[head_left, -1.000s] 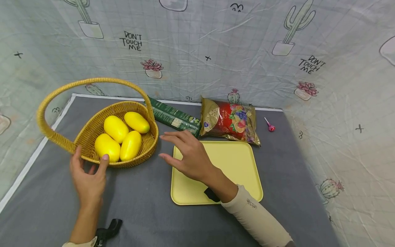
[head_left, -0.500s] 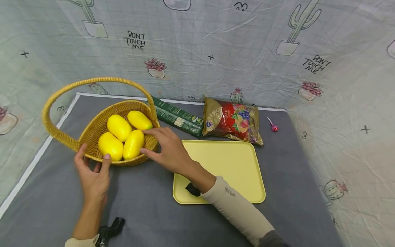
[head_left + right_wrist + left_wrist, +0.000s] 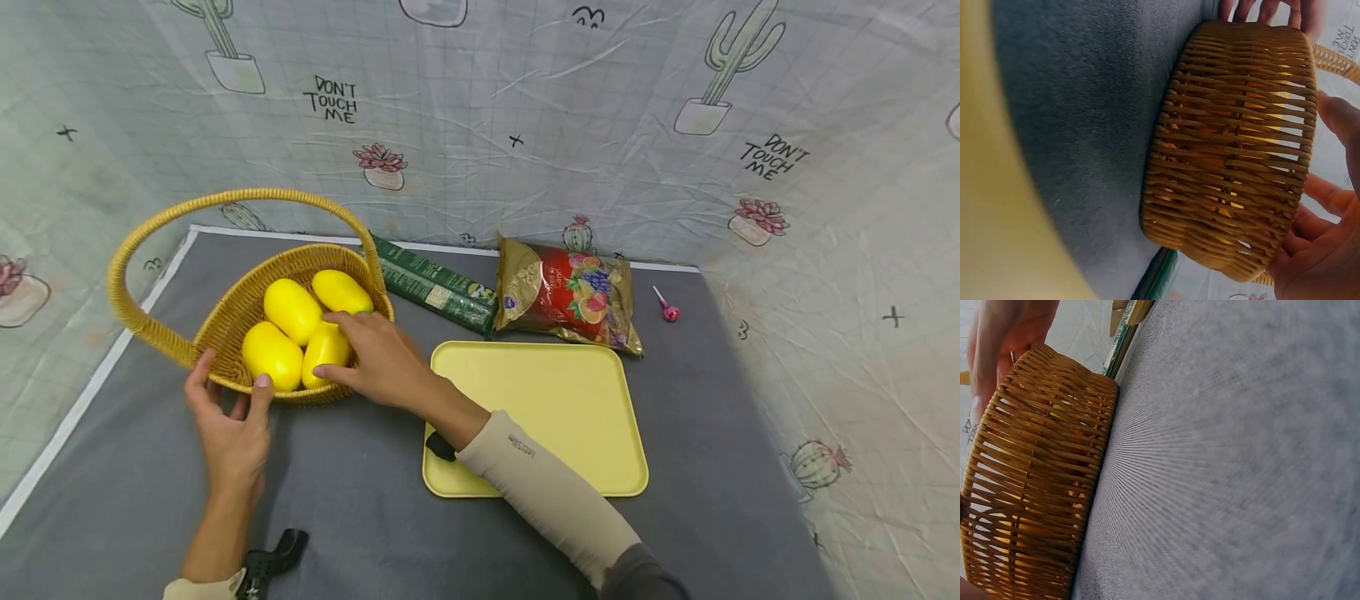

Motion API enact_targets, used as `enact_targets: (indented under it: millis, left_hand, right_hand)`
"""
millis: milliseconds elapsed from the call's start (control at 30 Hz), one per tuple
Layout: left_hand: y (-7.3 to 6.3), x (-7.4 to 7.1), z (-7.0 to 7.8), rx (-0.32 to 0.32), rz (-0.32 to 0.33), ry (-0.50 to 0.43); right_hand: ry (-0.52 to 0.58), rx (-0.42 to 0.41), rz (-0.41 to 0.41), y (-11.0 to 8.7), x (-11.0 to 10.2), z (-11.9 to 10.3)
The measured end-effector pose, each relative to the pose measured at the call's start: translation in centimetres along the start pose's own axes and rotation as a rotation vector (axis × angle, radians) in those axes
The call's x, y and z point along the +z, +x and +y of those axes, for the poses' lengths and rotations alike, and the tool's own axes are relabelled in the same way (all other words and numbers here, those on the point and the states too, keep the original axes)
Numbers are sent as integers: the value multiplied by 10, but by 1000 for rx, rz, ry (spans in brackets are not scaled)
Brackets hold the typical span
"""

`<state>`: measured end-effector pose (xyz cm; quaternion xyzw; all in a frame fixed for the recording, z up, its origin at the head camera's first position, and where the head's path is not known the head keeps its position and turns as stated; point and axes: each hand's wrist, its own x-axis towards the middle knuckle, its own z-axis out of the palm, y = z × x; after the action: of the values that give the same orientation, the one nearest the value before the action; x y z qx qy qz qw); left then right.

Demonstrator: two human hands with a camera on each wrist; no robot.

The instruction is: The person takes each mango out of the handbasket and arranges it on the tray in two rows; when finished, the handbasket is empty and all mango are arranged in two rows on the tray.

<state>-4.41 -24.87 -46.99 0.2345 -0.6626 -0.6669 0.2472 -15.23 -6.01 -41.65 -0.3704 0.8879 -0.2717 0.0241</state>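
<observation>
A yellow wicker basket (image 3: 213, 321) with a tall arched handle stands at the left, holding several smooth yellow mangoes (image 3: 272, 357). My left hand (image 3: 231, 433) grips the basket's near-left rim, thumb on the rim and fingers by the handle's foot. Reaching in over the right side, my right hand (image 3: 382, 358) pinches the front-right mango (image 3: 318, 354) between thumb and fingers; its right part is hidden under the hand. From the right wrist view, the right hand (image 3: 1329, 231) shows above the rim, the wicker wall (image 3: 1229, 150) in front of the fruit.
A pale yellow tray (image 3: 540, 417) lies right of the basket, under my right forearm. Behind it are a green packet (image 3: 435, 283) and a gold-and-red candy bag (image 3: 566, 296). A lollipop (image 3: 667, 308) lies far right. A printed cloth hangs behind the table.
My right hand has moved left from above the tray's edge into the basket and closed around the front-right mango. My left hand keeps its grip on the rim.
</observation>
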Motion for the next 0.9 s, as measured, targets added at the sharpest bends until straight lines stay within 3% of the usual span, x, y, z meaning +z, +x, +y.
enact_targets:
  millis: [267,533,700,900]
  left_hand:
    - [0,1,0,15,2,9]
    - [0,0,-2,15,10,18]
    - [0,-1,-3,18,13,29]
    - [1,-2,-4,16,8,11]
  right_hand:
    - [-121,79,-37,16,5,-8]
    - [-153,166,-96,25,8,-18]
    - [-133,158,-82,28,8,-19]
    - [-42,114,-8,27,4,-14]
